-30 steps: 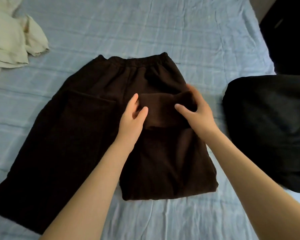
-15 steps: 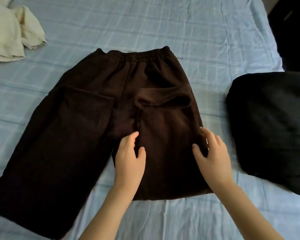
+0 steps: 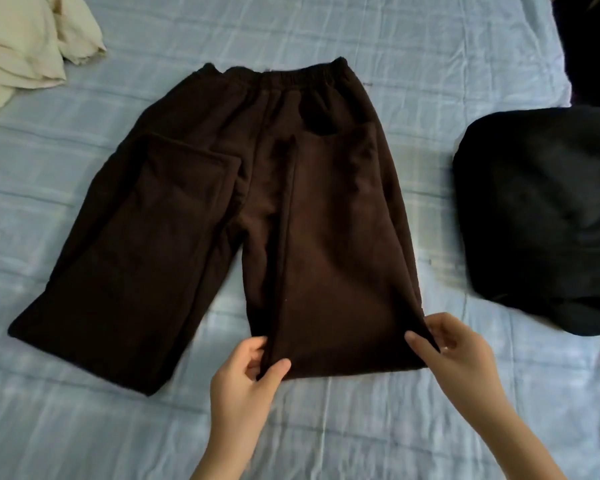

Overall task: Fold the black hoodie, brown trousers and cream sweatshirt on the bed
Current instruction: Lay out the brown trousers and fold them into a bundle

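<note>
The brown trousers (image 3: 222, 209) lie flat on the bed, waistband at the far side. Their right leg is folded up on itself, its fold line nearest me, while the left leg stretches out toward the lower left. My left hand (image 3: 246, 379) pinches the near left corner of the folded leg between thumb and fingers. My right hand (image 3: 454, 351) pinches the near right corner. The black hoodie (image 3: 541, 216) rests in a folded bundle to the right. The cream sweatshirt (image 3: 25, 46) lies crumpled at the top left, partly cut off by the frame.
The bed is covered by a light blue checked sheet (image 3: 326, 427), wrinkled in places. A dark area beyond the bed's edge (image 3: 589, 46) shows at the top right.
Both hands slid from the upper part of the folded leg down toward me to its near edge, and now pinch its two corners. The bunched cuff is smoothed flat.
</note>
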### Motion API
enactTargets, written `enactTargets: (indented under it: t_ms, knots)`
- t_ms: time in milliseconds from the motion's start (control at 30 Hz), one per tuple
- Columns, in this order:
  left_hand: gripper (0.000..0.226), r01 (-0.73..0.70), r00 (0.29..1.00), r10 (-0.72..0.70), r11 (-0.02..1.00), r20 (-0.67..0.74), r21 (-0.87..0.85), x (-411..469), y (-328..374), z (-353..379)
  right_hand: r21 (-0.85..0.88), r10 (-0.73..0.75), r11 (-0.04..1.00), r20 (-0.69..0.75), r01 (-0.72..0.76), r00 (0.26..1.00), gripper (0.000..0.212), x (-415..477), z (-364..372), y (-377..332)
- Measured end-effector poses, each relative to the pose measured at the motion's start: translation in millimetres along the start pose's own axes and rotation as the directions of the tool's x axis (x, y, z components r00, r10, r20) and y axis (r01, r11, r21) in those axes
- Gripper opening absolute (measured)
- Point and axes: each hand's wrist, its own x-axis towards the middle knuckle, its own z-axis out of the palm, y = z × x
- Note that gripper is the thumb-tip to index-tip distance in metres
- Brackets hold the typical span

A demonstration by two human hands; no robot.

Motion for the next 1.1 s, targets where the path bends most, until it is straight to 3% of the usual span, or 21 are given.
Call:
enactTargets:
  t_ms: [67, 200, 367, 567, 633, 667, 733, 800, 867, 933, 1100]
  knots:
    - [0.031, 0.025, 0.998, -0.022, 0.999, 0.066, -0.041, -2, -9, -1, 0.056, 0.043, 0.997, 0.02, -0.044, 0.999, 0.011, -7, 3, 10]
    - [0.013, 0.002, 0.996, 0.002, 0.999, 0.09, -0.041, 10, -6, -3, 0.146, -0.019, 0.989, 0.024, 0.015, 1.0, 0.011, -3, 7, 9]
    - [0.014, -0.055, 0.994, 0.063, 0.995, 0.089, -0.086, -10, -6, -9, 0.177, -0.037, 0.984, 0.011, 0.034, 0.999, 0.013, -16, -10, 16]
    - [0.016, 0.075, 0.99, -0.07, 0.996, 0.125, -0.038, -29, -19, 0, 0.015, 0.074, 0.997, 0.045, -0.075, 0.996, 0.014, -32, -9, 30]
    - [0.033, -0.022, 0.997, 0.013, 0.991, 0.074, 0.131, -27, -13, -3, -0.116, 0.037, 0.992, -0.042, -0.041, 0.998, 0.024, -29, -10, 23]
    - [0.045, -0.152, 0.988, 0.148, 0.951, 0.036, 0.268, -25, -6, -6, -0.243, -0.069, 0.969, -0.089, 0.045, 0.994, 0.038, -27, -10, 18]
    - [0.059, -0.431, 0.883, 0.467, 0.761, 0.052, 0.485, -14, 10, -1, -0.433, -0.328, 0.867, -0.119, 0.248, 0.937, 0.052, -19, -4, 2]
    - [0.06, -0.578, 0.773, 0.609, 0.565, 0.175, 0.589, 7, 28, 16, -0.48, -0.473, 0.78, -0.033, 0.401, 0.88, 0.055, -3, 18, -15]
    - [0.06, -0.611, 0.742, 0.603, 0.432, 0.291, 0.663, 34, 32, 37, -0.564, -0.498, 0.694, 0.074, 0.448, 0.864, 0.056, 16, 43, -22]
    - [0.061, -0.602, 0.756, 0.545, 0.365, 0.361, 0.71, 58, 18, 50, -0.646, -0.456, 0.63, 0.142, 0.431, 0.879, 0.057, 33, 58, -11]
    - [0.061, -0.59, 0.777, 0.507, 0.378, 0.374, 0.713, 75, -5, 56, -0.692, -0.397, 0.603, 0.172, 0.397, 0.902, 0.058, 45, 65, 8]
